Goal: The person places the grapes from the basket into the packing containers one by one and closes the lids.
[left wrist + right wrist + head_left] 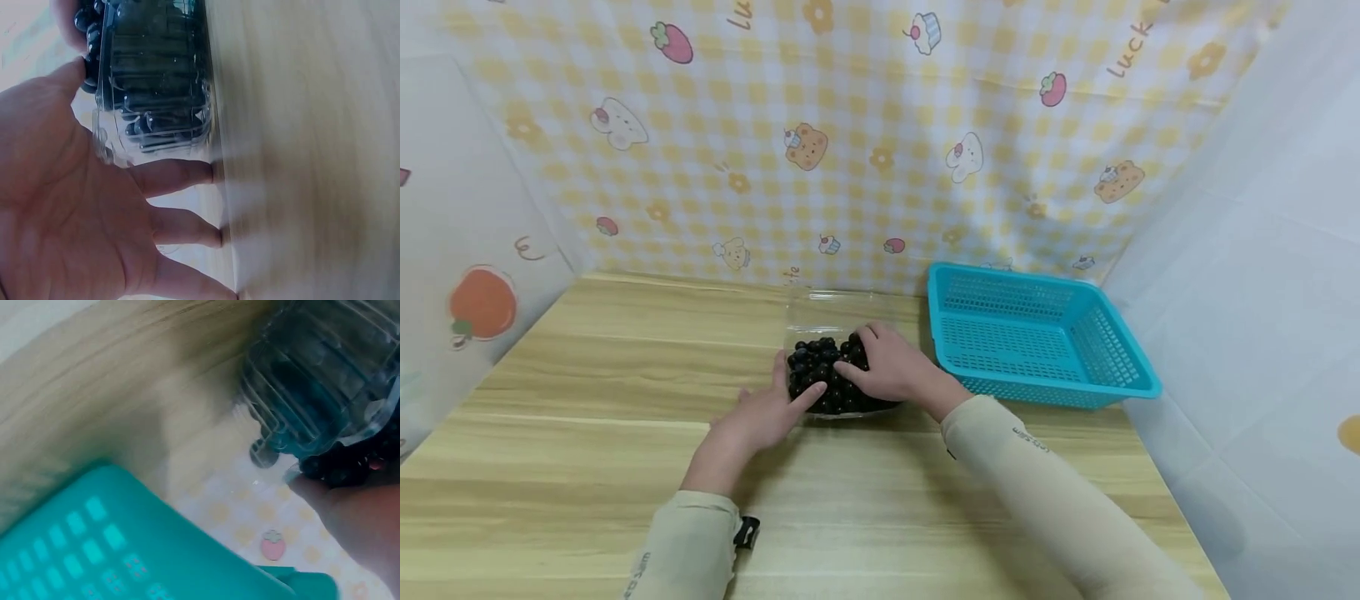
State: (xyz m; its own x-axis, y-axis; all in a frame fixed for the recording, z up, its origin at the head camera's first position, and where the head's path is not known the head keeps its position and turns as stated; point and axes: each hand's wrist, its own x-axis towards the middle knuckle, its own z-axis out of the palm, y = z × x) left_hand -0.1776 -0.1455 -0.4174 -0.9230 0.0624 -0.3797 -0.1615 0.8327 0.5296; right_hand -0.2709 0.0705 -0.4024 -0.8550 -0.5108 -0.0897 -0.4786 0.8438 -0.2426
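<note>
Dark, round grapes (817, 367) fill a clear plastic box (842, 416) whose transparent lid (841, 309) is folded back behind it. My left hand (765, 414) rests at the box's left side, thumb reaching over the front rim to the grapes. In the left wrist view its fingers (187, 226) are spread, tips touching the table. My right hand (887, 364) grips down into the grapes at the right of the box, thumb to the left and fingers toward the back. In the right wrist view, grapes (337, 464) touch this hand; most fingertips are hidden.
A turquoise perforated basket (1045, 379) stands right of the box, close to my right wrist. The wooden table (587, 400) meets a checked cloth backdrop (865, 183) behind and white sheets at both sides.
</note>
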